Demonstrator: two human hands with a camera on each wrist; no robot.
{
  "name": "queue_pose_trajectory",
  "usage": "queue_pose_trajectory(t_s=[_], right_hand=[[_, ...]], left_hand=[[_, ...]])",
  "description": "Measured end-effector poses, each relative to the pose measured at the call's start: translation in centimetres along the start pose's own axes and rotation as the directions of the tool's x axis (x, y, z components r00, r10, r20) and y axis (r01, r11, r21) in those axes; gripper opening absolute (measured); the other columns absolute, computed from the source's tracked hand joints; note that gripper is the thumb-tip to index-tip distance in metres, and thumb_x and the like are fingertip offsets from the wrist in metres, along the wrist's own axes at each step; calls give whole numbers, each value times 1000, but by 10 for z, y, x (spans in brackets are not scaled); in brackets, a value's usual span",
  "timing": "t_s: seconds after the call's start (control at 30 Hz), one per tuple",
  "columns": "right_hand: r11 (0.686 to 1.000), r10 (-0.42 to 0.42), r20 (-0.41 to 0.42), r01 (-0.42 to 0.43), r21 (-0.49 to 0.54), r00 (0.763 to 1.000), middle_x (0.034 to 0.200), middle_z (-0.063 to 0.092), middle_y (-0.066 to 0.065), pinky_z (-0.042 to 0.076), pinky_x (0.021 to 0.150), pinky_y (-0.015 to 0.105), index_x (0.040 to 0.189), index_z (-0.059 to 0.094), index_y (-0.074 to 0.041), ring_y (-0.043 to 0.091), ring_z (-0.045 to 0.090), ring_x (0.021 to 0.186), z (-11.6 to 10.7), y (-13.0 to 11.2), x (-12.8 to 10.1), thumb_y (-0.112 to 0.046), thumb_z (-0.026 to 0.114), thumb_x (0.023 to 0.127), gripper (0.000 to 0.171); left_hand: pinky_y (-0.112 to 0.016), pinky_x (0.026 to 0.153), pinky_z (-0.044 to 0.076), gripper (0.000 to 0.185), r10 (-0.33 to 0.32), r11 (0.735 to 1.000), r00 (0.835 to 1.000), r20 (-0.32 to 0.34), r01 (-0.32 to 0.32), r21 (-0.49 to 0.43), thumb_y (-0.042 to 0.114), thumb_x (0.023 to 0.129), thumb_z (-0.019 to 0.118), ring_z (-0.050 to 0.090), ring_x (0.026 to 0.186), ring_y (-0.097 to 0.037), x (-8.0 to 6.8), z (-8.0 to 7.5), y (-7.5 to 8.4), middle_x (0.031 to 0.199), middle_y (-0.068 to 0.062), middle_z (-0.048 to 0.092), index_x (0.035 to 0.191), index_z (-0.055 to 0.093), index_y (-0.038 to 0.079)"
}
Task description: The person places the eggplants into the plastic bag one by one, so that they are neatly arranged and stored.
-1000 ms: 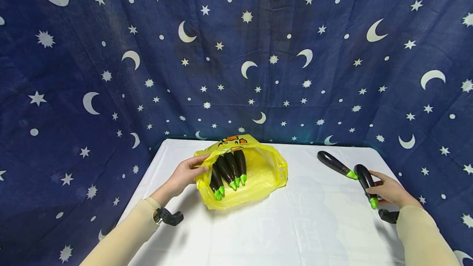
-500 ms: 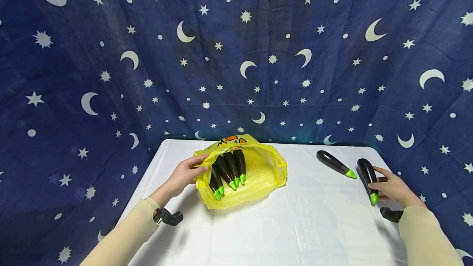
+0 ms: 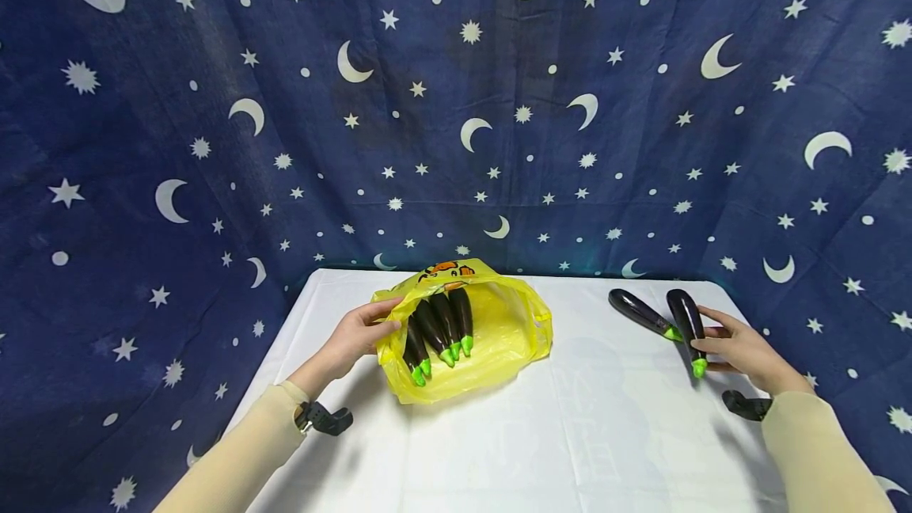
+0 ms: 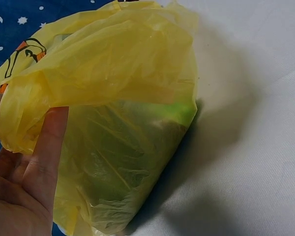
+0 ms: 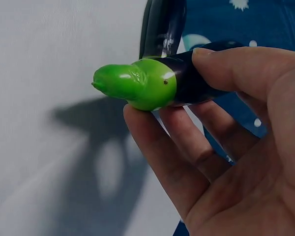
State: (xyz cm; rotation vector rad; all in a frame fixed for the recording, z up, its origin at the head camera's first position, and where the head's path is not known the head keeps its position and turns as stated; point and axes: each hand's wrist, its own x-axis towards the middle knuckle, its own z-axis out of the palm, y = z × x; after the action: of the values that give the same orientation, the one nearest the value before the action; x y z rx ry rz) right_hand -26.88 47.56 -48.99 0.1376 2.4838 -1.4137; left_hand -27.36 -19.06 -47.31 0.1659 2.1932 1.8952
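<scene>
1. White table (image 3: 570, 434): the bare stretch between the yellow bag (image 3: 499, 339) and the right hand (image 3: 741, 351) gives open passage.
2. Bag mouth: held open at its left rim by the left hand (image 3: 352, 339); four eggplants (image 3: 438, 327) fill the left part, the right part is free.
3. Loose eggplant (image 3: 637, 313): lies just beside the held eggplant (image 3: 687, 327).
4. Starry curtain (image 3: 456, 101): closes off the far edge and both sides.

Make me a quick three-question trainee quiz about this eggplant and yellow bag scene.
1. True or false: the right hand holds an eggplant.
2. How many eggplants lie loose on the table, outside any hand or bag?
3. What does the left hand grip: A) the yellow bag, B) an eggplant, C) nothing?

Key: 1 true; 2 one, the loose eggplant; 3 A.
</scene>
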Motion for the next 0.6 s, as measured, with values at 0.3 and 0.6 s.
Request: queue_pose_trajectory(t_s=[0.3, 0.6], right_hand=[[997, -69, 27, 68, 46, 997, 154, 25, 43, 56, 89, 54, 163, 8, -4, 20, 63, 110, 20, -15, 9, -20, 73, 96, 96], [989, -128, 81, 121, 82, 988, 150, 37, 37, 57, 87, 50, 164, 14, -7, 14, 65, 105, 40, -33, 11, -19, 75, 95, 93]], left_hand=[[-39, 76, 61, 54, 2, 1000, 1000, -8, -2, -11, 13, 97, 70, 69, 102, -21, -1, 2, 1, 144, -16, 57, 149, 55, 11], [-38, 76, 61, 54, 2, 1000, 1000, -19, -2, 0, 14, 97, 71, 69, 102, -21, -2, 2, 2, 142, -16, 58, 148, 56, 11]])
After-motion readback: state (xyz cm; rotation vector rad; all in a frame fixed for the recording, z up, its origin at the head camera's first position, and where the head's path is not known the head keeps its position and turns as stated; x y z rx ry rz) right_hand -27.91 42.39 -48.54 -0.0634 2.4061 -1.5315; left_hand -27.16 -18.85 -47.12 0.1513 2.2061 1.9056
